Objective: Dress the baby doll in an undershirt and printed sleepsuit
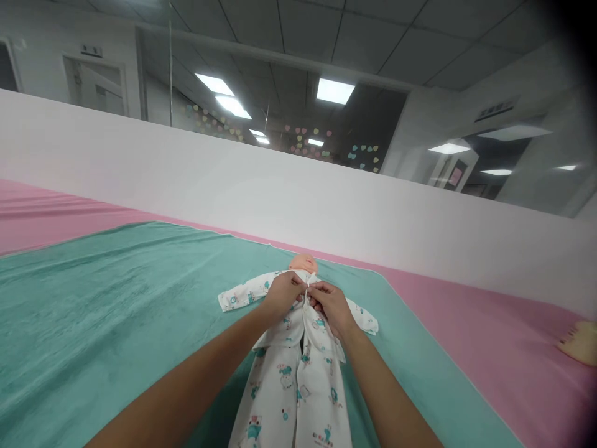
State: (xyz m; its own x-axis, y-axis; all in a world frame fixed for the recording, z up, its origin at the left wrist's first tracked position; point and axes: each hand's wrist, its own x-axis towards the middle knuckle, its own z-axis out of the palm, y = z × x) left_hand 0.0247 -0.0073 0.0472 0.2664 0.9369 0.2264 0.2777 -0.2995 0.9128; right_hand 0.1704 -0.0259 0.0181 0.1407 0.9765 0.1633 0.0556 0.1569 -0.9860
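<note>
A baby doll with a peach-coloured head (303, 263) lies on its back on a teal towel (107, 298), dressed in a white printed jacket (289, 330) and white printed trousers (289, 398). The jacket's sleeves spread out to both sides. My left hand (282, 295) and my right hand (329, 308) meet over the doll's chest. Their fingertips pinch a thin white tie (306, 292) at the jacket's front opening. The fingers hide the knot area, and the doll's face is turned away from view.
The towel lies on a pink sheet (489, 348) on a wide padded surface, backed by a low white wall (261, 186). A bare foot (578, 342) sits at the right edge. Beyond the wall stand glass panes with paper hearts, and ceiling lights.
</note>
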